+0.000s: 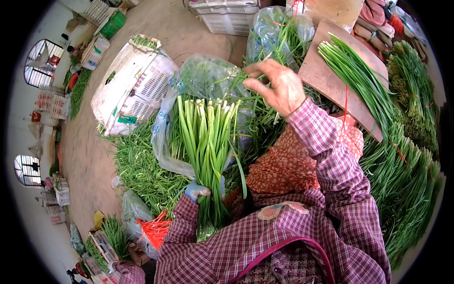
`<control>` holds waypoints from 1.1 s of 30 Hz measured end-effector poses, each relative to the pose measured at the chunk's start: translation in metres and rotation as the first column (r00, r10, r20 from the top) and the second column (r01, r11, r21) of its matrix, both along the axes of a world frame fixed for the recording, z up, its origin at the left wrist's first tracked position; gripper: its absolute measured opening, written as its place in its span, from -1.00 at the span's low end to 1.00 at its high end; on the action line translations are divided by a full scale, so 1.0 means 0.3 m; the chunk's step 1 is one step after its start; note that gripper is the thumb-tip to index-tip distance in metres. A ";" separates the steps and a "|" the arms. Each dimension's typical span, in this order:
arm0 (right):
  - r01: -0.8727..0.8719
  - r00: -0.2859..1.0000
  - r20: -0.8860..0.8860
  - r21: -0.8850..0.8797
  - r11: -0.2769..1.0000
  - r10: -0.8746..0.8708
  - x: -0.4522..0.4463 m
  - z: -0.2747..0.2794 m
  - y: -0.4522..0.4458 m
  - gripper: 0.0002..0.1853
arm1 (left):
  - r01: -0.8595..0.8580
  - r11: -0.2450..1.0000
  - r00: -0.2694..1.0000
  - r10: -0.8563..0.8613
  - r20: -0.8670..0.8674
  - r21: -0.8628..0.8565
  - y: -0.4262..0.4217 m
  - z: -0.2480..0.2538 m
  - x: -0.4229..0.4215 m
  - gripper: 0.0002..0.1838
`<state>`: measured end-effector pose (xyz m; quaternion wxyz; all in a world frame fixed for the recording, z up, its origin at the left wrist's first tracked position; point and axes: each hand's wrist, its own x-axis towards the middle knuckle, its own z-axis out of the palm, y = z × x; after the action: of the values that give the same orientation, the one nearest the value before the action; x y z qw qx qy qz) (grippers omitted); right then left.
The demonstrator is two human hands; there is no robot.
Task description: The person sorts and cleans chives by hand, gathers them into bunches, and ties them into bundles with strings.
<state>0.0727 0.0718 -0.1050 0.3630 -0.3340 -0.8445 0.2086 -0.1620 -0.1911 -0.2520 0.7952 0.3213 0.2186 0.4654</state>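
Observation:
My left hand [197, 190], in a pale blue glove, is closed around a bunch of garlic chives [205, 137]. The whitish stem ends point away from me, and the leaves run down against my jacket. My right hand [276, 87] is bare and raised to the right of the stem ends, thumb and fingers apart. Thin leaf scraps lie close to its fingertips; I cannot tell whether any touch them. Beneath the bunch spreads a clear plastic bag [163, 146] with greens in it.
Loose leaves [142, 175] cover the floor at left, beside a white sack-covered crate [137, 90]. Red ties [155, 229] lie near my left sleeve. At right, a board [319, 61] carries more chives [354, 71], with tied bundles [406, 175] stacked beyond. A white basket [229, 21] stands ahead.

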 end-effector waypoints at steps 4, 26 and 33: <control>-0.303 0.949 -0.136 -0.142 0.942 0.284 -0.037 0.051 -0.064 -0.61 | -0.029 0.994 0.997 0.022 -0.070 -0.105 -0.034 -0.008 -0.013 -0.33; -0.238 0.955 -0.238 -0.247 0.940 0.179 -0.055 0.034 -0.102 -0.82 | 0.026 0.996 0.974 -0.006 0.226 -0.083 -0.019 0.050 0.107 -0.42; 0.074 0.982 -0.172 -0.056 0.996 -0.083 0.055 0.063 0.057 -0.90 | 0.063 0.998 0.966 -0.064 0.250 0.015 -0.021 0.045 0.085 -0.47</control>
<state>0.0893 0.0888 -0.0861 0.4350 -0.3564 -0.7904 0.2432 -0.1367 -0.1975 -0.2385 0.8299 0.2695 0.1048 0.4772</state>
